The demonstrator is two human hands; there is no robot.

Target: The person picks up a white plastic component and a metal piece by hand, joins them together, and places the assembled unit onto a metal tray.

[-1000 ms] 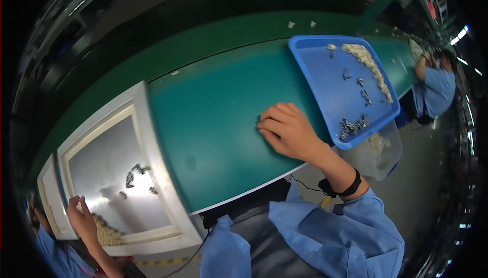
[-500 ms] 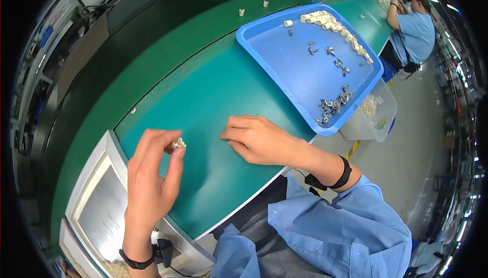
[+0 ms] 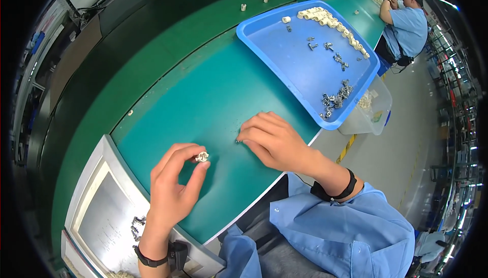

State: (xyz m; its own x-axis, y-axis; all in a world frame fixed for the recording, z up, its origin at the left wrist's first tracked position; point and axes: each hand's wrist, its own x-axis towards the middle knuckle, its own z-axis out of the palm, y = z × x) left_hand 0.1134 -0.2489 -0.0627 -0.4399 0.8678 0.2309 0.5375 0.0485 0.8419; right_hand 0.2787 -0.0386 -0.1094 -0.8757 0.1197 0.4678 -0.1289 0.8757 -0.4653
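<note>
My left hand pinches a small white lamp-socket-like piece between thumb and fingers, its open end with metal bits inside turned up. Over the green table, to its right, my right hand has its fingertips pressed together. A tiny dark metal piece shows at those fingertips, though most of it is hidden. The two hands are a short way apart. Beyond the right hand, a blue tray holds a curved row of white ceramic pieces and a heap of small metal parts.
Left of my left hand lies a grey-white frame with metal parts on its panel. A green conveyor strip runs along the far side, bearing several white pieces. A clear bin stands below the table edge. Farther right sits another person.
My left hand has moved right and slightly nearer with the white piece, whose open end now faces up. My right hand has shifted slightly right, and a dark bit now shows at its fingertips.
</note>
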